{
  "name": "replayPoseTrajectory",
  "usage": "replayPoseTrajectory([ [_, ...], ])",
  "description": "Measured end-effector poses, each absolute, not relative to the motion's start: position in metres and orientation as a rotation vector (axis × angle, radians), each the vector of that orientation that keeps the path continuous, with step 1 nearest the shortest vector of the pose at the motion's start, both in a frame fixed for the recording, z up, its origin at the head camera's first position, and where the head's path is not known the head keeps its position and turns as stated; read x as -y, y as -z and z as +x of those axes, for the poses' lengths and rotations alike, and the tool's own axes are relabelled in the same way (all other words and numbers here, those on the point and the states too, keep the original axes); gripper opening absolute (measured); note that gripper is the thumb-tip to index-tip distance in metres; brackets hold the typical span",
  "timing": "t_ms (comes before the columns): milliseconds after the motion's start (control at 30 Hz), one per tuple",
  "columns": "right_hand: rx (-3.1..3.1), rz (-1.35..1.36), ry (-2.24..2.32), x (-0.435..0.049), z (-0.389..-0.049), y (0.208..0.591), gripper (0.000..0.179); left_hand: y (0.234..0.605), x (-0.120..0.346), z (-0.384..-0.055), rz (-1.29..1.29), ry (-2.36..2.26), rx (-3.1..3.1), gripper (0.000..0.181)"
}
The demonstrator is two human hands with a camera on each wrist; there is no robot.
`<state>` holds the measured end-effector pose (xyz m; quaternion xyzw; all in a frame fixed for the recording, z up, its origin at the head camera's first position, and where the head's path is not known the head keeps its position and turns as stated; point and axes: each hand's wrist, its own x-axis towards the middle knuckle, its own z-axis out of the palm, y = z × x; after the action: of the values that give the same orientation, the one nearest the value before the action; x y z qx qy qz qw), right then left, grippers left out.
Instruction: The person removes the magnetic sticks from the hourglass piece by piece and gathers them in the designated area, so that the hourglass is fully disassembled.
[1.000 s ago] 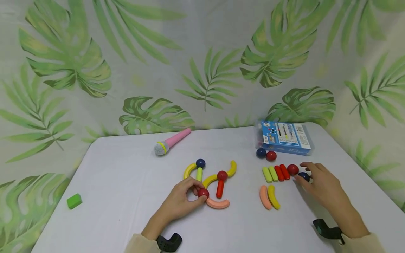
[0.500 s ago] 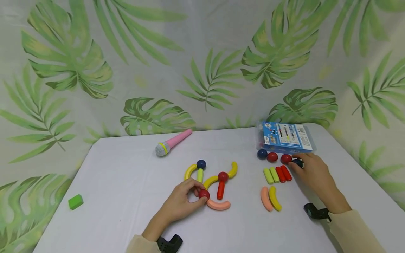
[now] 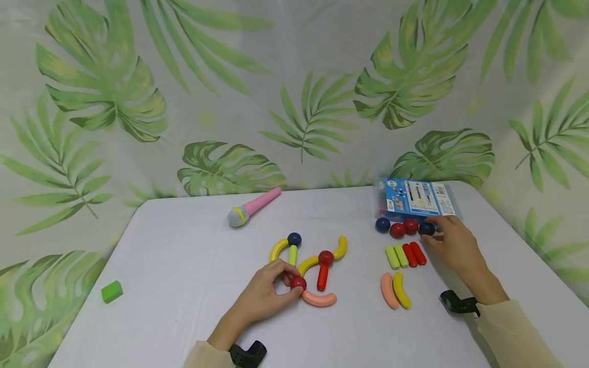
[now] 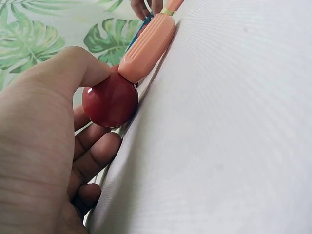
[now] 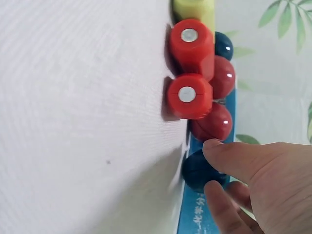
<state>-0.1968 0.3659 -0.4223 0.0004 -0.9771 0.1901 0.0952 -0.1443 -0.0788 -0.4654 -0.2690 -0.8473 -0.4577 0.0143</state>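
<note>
My left hand pinches a red ball between thumb and fingers on the white table. A curved pink magnetic rod touches that ball. Just beyond lie a red ball with yellow curved rods and a straight red rod, and a dark blue ball joined to a yellow curve and a yellow-green rod. At the right, my right hand pinches another dark blue ball, at the end of a row with two red balls and a blue one.
A blue-labelled clear box stands behind the ball row. Nearer lie straight yellow-green rods and red rods, then a pink curve and a yellow curve. A pink toy microphone and green block lie leftward.
My right hand has moved the blue ball and a red ball away from me and leftward, up to the other two balls by the box. My left hand stays on its red ball.
</note>
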Motion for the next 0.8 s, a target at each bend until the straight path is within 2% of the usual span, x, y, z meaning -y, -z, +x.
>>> replayPoseTrajectory([
  [333, 2.856, 0.003, -0.584, -0.365, -0.184, 0.409, 0.054, 0.461, 0.078, -0.146, -0.822, 1.427, 2.659, 0.025],
  [800, 2.853, -0.072, -0.636, -0.38, -0.181, 0.432, 0.021, 0.464, 0.079, -0.145, -0.809, 1.425, 2.675, 0.025],
])
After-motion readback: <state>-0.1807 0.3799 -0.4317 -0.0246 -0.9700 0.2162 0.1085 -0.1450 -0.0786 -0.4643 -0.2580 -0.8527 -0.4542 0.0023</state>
